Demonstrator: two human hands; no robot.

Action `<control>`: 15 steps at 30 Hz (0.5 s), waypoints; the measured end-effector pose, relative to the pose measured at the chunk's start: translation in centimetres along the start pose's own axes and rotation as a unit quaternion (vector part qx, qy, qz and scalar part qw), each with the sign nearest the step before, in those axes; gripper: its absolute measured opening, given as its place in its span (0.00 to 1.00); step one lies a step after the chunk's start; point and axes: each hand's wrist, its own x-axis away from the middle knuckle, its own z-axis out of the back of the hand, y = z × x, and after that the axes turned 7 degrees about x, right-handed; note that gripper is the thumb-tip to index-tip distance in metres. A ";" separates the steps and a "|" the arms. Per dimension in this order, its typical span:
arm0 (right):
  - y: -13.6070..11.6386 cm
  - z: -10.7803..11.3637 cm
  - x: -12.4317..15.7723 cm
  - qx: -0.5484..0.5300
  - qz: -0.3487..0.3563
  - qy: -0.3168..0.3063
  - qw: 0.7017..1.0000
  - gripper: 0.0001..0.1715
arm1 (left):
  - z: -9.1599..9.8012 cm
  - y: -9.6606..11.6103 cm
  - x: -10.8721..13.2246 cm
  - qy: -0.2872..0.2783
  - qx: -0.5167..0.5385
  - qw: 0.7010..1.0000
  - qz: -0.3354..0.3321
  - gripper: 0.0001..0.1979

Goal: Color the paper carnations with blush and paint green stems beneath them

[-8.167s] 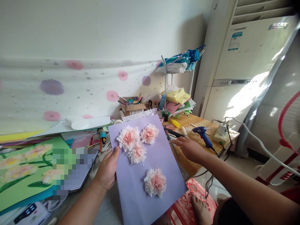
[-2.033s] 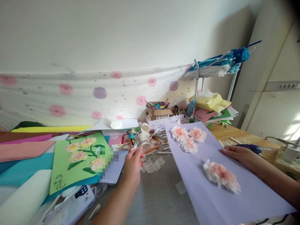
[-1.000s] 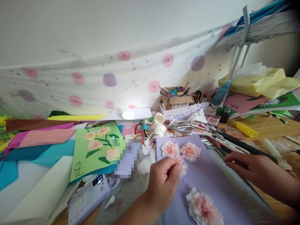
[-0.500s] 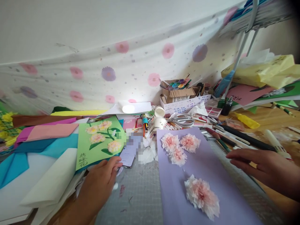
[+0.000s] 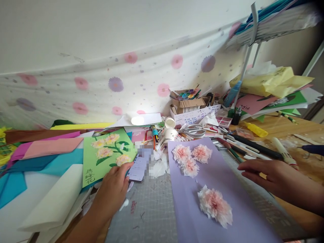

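Observation:
My left hand (image 5: 115, 185) lies palm down at the lower right corner of a green card (image 5: 92, 165) with pink and yellow paper flowers. Its outstretched index fingertip is at the left edge of a phone (image 5: 138, 170) with a lit, partly blurred screen; I cannot tell whether it touches. My right hand (image 5: 268, 173) hovers with loosely bent, parted fingers and holds nothing, right of a purple sheet (image 5: 187, 206). On that sheet lie three small pink-and-white tissue paper flowers (image 5: 189, 167) close together and a larger flower (image 5: 215, 206) nearer to me.
A grey cutting mat (image 5: 146, 206) lies under the sheet. Folded coloured papers (image 5: 55, 146) cover the left side. Paper cups (image 5: 170, 135), scissors (image 5: 193, 130), pens and a cardboard box (image 5: 187, 103) crowd the back. Brushes and a black stick (image 5: 257, 146) lie beyond my right hand.
The view has swung slightly right, showing a dark blue tool at the right edge. My left index finger has shifted up a little beside the phone. The flowers stay in place on the purple sheet.

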 end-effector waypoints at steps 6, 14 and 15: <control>0.9 0.1 0.3 -0.017 0.025 -0.089 0.996 0.17 | -0.2 1.3 -0.1 -0.004 0.021 0.999 -0.026 0.20; 0.9 0.8 0.5 -0.010 0.025 -0.102 0.994 0.19 | -1.1 2.0 -0.5 -0.026 0.024 0.999 -0.020 0.22; 0.8 0.9 0.5 -0.011 0.024 -0.100 0.995 0.18 | -1.2 2.0 -0.5 -0.027 0.025 0.999 -0.017 0.21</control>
